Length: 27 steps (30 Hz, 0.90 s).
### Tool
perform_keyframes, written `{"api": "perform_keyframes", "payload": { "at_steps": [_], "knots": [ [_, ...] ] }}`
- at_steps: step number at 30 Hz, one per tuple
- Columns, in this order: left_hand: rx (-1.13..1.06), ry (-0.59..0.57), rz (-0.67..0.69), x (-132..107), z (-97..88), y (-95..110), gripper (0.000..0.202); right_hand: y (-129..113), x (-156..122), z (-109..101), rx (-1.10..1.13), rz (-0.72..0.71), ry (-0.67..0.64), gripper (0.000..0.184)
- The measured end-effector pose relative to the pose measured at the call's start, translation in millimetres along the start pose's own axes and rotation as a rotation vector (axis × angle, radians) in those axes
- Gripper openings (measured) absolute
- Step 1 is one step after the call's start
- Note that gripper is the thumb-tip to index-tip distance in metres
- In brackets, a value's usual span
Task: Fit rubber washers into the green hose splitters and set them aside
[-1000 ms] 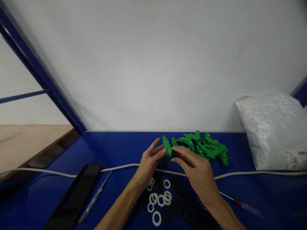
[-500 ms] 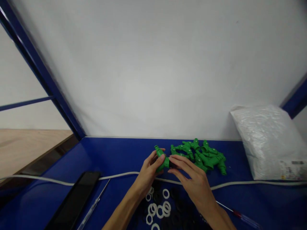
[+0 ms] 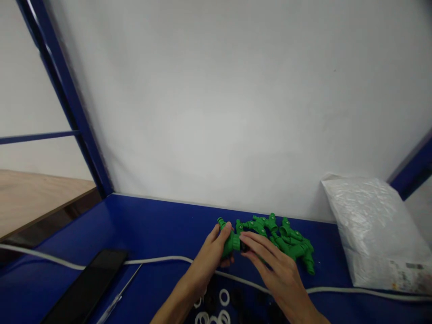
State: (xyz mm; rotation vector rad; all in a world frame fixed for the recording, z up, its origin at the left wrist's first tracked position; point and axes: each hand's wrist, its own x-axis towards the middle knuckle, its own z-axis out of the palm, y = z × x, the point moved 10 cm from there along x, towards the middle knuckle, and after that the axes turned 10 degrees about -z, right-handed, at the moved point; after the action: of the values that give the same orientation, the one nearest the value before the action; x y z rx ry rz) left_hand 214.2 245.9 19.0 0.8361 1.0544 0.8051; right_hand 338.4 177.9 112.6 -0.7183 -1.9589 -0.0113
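Note:
My left hand [image 3: 211,255] grips a green plastic fitting [image 3: 228,239] above the blue table [image 3: 151,234]. The fingertips of my right hand [image 3: 275,270] press a small black ring [image 3: 243,246] against the fitting's right end. Just behind my right hand lies a pile of several more green fittings [image 3: 286,238]. Loose white rings [image 3: 224,297] and black rings [image 3: 236,299] lie scattered on the table below my wrists, partly cut off by the frame's lower edge.
A white cable [image 3: 162,260] runs across the table. A black tablet [image 3: 84,288] and a clear-handled screwdriver [image 3: 118,297] lie at the lower left. A white plastic bag [image 3: 374,225] rests at the right against the white wall. A blue frame post [image 3: 67,99] rises at the left.
The view has tilted up, so hands and table sit lower in frame and the red-handled screwdriver is out of sight. My left hand closed around the green fitting; my right fingertips stay at its end.

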Motion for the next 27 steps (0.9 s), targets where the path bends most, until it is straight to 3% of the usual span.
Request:
{"api": "perform_keyframes", "payload": {
  "at_steps": [3,7,11,16,21,27],
  "knots": [
    [-0.026,-0.106,-0.042,14.6,15.8,4.8,0.056,7.7,-2.2,-5.5,-0.059,-0.025,0.022,0.048],
    [-0.034,-0.214,-0.110,19.4,26.6,6.0,0.051,3.8,-3.3,-2.7,-0.164,-0.118,-0.045,0.038],
    [-0.043,-0.191,-0.062,21.0,20.3,5.6,0.052,-3.0,-3.1,-3.0,-0.226,-0.162,-0.003,0.028],
    [-0.091,-0.203,-0.074,20.1,19.1,-5.1,0.054,2.2,-7.2,3.8,-0.221,-0.052,0.000,0.022],
    [-0.137,-0.244,-0.143,23.2,18.0,-17.8,0.050,12.4,-15.6,10.9,-0.177,0.034,-0.061,0.031],
    [-0.099,-0.217,-0.110,24.7,9.1,-13.8,0.047,14.4,-7.8,17.5,-0.271,0.012,-0.278,0.049]
  ]
}}
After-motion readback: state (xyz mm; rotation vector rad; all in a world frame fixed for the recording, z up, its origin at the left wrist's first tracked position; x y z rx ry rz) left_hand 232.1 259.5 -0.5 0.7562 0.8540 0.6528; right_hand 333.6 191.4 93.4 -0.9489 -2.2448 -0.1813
